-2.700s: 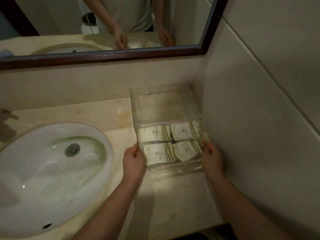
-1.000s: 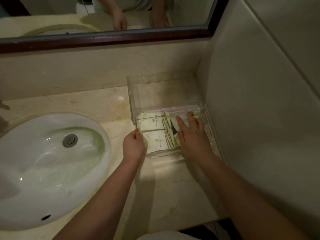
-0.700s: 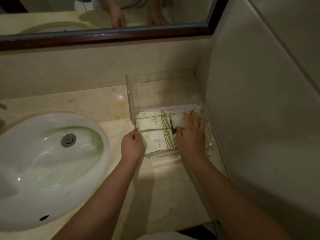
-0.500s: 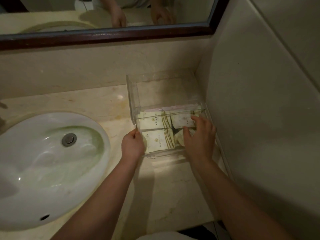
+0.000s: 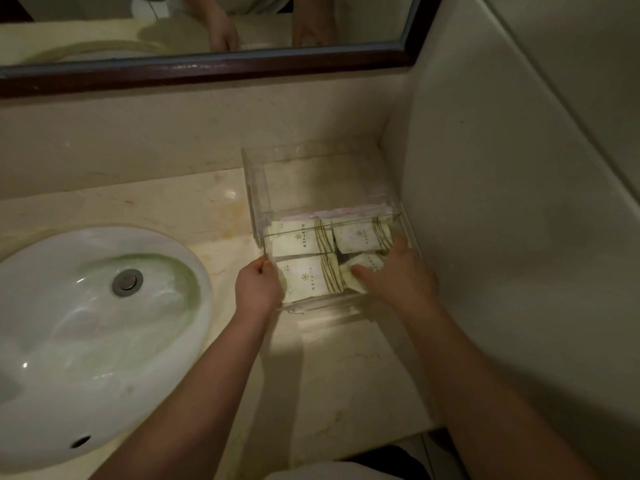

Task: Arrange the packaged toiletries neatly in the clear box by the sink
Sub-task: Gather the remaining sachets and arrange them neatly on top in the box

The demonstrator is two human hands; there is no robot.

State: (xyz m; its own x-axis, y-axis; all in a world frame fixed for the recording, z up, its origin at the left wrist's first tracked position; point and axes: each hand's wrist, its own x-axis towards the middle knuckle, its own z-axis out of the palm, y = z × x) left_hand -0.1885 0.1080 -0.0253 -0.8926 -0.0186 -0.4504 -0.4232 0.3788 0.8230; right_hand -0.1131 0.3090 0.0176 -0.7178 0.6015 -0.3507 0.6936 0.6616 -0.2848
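Since half a second ago our right hand (image 5: 398,275) has slid lower, its grip now pinching the near-right packet (image 5: 367,268). Our left hand (image 5: 258,289) keeps its grip closed on the clear box's (image 5: 256,188) left wall. Four packets lie inside, on the worktop (image 5: 194,209) beside the sink (image 5: 86,341).
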